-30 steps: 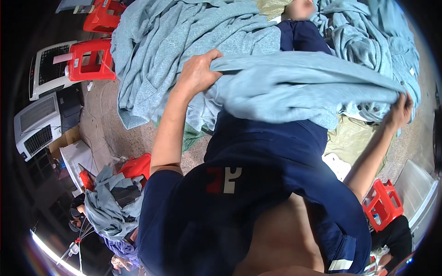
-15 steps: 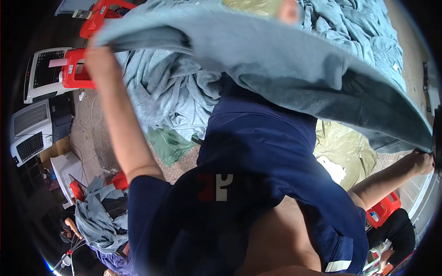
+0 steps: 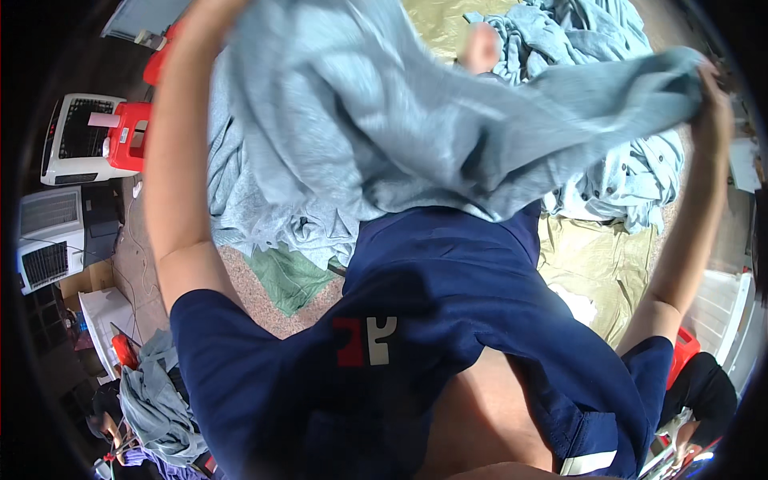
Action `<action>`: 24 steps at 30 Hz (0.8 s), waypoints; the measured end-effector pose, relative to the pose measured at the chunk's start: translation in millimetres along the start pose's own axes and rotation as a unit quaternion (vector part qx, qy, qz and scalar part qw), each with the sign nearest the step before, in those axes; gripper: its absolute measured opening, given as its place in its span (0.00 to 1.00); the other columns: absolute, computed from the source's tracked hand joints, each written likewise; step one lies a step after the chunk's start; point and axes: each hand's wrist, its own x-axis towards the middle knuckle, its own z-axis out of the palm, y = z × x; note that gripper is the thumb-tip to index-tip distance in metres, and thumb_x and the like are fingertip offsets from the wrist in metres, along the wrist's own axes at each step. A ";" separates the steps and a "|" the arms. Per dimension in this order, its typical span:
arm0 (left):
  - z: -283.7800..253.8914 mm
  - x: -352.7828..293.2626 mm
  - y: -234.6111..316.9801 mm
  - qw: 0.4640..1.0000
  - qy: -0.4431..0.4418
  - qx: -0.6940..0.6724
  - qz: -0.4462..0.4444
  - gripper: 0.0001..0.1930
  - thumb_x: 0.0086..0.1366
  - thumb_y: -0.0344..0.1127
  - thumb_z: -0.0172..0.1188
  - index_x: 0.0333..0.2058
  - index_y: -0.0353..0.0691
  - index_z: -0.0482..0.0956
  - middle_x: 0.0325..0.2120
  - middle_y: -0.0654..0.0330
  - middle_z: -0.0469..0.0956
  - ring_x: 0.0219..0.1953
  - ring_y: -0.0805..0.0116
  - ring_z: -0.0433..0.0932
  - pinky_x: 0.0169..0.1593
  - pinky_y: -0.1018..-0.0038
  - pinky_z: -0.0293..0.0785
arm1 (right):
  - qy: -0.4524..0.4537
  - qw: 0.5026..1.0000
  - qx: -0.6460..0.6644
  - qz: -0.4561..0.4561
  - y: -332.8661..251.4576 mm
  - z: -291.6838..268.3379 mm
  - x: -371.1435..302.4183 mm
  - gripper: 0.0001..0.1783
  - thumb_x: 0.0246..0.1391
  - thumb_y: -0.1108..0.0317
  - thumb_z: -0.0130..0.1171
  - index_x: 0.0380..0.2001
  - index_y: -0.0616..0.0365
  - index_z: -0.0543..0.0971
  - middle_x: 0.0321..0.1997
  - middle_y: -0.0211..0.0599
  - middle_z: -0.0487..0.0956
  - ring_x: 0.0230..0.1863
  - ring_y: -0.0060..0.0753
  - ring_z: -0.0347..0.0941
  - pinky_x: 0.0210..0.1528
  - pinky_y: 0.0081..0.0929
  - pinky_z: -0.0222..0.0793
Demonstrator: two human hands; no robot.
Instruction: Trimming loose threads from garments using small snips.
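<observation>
A light grey-blue knit garment [image 3: 344,120], seemingly a sweater, is stretched out in the air between my two hands, sagging in the middle and partly blurred by motion. My left hand [image 3: 218,10] is raised to the top edge of the view at the garment's left side; its fingertips are cut off. On the other side, my right hand [image 3: 712,96] is closed on the garment's right end. Beneath it lie heaps of similar garments: a left pile [image 3: 308,228] and a right pile [image 3: 632,176] with small dark buttons showing.
Yellowish plastic sheeting [image 3: 600,264] and a green sheet [image 3: 286,276] lie on the floor. Red stools [image 3: 128,136], white appliances [image 3: 54,210] and loose cables stand at the left. Other people [image 3: 700,400] sit at the lower corners, near more grey clothing [image 3: 160,400].
Both my hands have gone up, the right one most, from low at the right to high. The garment has swung up, its dark inside turned away and its lighter side now showing.
</observation>
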 end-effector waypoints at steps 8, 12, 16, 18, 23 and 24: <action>193.1 -65.3 42.3 0.911 -0.252 -0.323 0.042 0.16 0.52 0.32 0.67 0.40 0.41 0.76 0.37 0.68 0.75 0.43 0.76 0.72 0.48 0.77 0.68 | -0.327 0.933 0.070 0.132 73.7 232.8 -173.8 0.25 0.54 0.69 0.60 0.57 0.52 0.75 0.31 0.23 0.73 0.32 0.13 0.64 0.36 0.14 0.64; 185.4 -107.4 77.9 0.925 -0.184 -0.268 0.197 0.21 0.53 0.35 0.67 0.45 0.37 0.75 0.43 0.60 0.76 0.45 0.70 0.75 0.50 0.74 0.70 | -0.419 0.882 0.116 0.180 101.1 271.7 -202.8 0.21 0.50 0.76 0.52 0.50 0.61 0.76 0.37 0.25 0.76 0.37 0.13 0.67 0.43 0.15 0.64; 125.2 -112.5 116.1 0.871 0.009 -0.309 0.381 0.32 0.51 0.44 0.70 0.51 0.32 0.72 0.50 0.46 0.75 0.47 0.60 0.77 0.47 0.67 0.75 | -0.412 0.875 0.028 0.251 124.5 259.1 -213.4 0.13 0.53 0.70 0.59 0.42 0.61 0.79 0.30 0.28 0.78 0.31 0.17 0.69 0.37 0.19 0.65; 117.2 -116.1 122.8 0.779 0.009 -0.500 0.379 0.28 0.51 0.48 0.73 0.46 0.37 0.77 0.44 0.51 0.77 0.37 0.63 0.78 0.38 0.68 0.75 | -0.363 0.888 0.027 0.283 145.7 243.5 -220.2 0.12 0.53 0.70 0.59 0.41 0.61 0.79 0.31 0.27 0.78 0.32 0.17 0.69 0.38 0.18 0.65; 90.8 -125.5 148.8 0.627 -0.061 -0.690 0.356 0.11 0.50 0.43 0.76 0.28 0.47 0.84 0.31 0.66 0.80 0.20 0.73 0.76 0.28 0.77 0.71 | -0.336 0.914 0.024 0.225 147.7 243.6 -237.1 0.14 0.53 0.71 0.60 0.44 0.58 0.78 0.27 0.24 0.75 0.30 0.14 0.66 0.34 0.18 0.62; 94.9 -122.8 151.5 0.604 -0.086 -0.709 0.355 0.10 0.50 0.42 0.76 0.26 0.48 0.84 0.30 0.68 0.80 0.19 0.74 0.75 0.28 0.78 0.70 | -0.353 0.897 0.026 0.265 156.3 243.6 -236.7 0.15 0.52 0.76 0.54 0.45 0.60 0.77 0.35 0.24 0.75 0.35 0.14 0.65 0.41 0.16 0.62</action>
